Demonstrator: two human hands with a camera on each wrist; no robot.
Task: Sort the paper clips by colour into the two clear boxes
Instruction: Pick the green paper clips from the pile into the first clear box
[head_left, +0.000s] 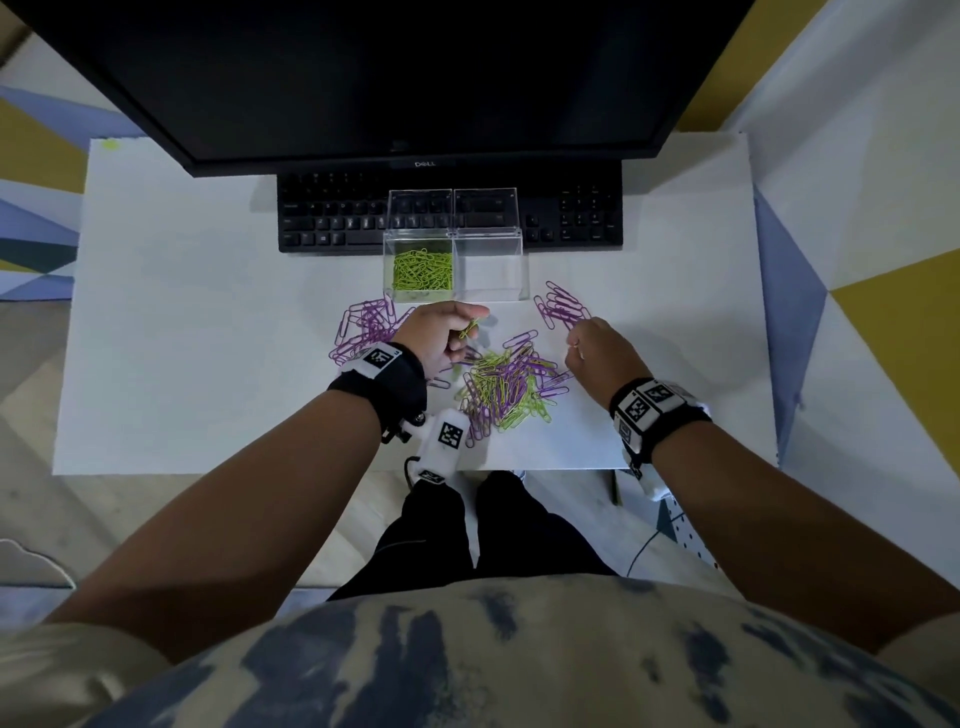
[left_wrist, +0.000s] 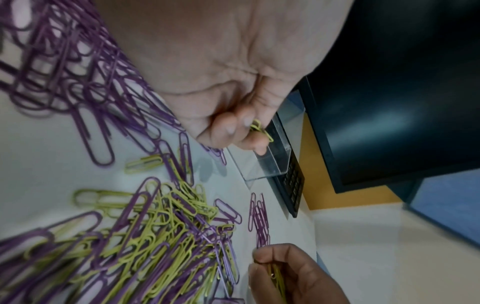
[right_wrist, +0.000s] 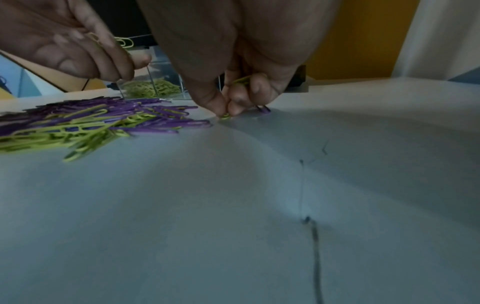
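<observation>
Two clear boxes stand side by side; the left box (head_left: 418, 267) holds green paper clips, the right box (head_left: 491, 270) looks empty. A mixed heap of green and purple clips (head_left: 504, 387) lies in front of them. Purple-only piles lie at the left (head_left: 366, 325) and right (head_left: 561, 306). My left hand (head_left: 447, 332) hovers just below the left box and grips green clips (left_wrist: 261, 129) in curled fingers. My right hand (head_left: 597, 353), right of the heap, holds green clips (right_wrist: 241, 80) and pinches another green clip (right_wrist: 225, 116) on the table.
A black keyboard (head_left: 332, 218) lies behind the boxes under a dark monitor (head_left: 395, 78). The white table (head_left: 182, 338) is bare at the far left and far right. Its front edge runs just below my wrists.
</observation>
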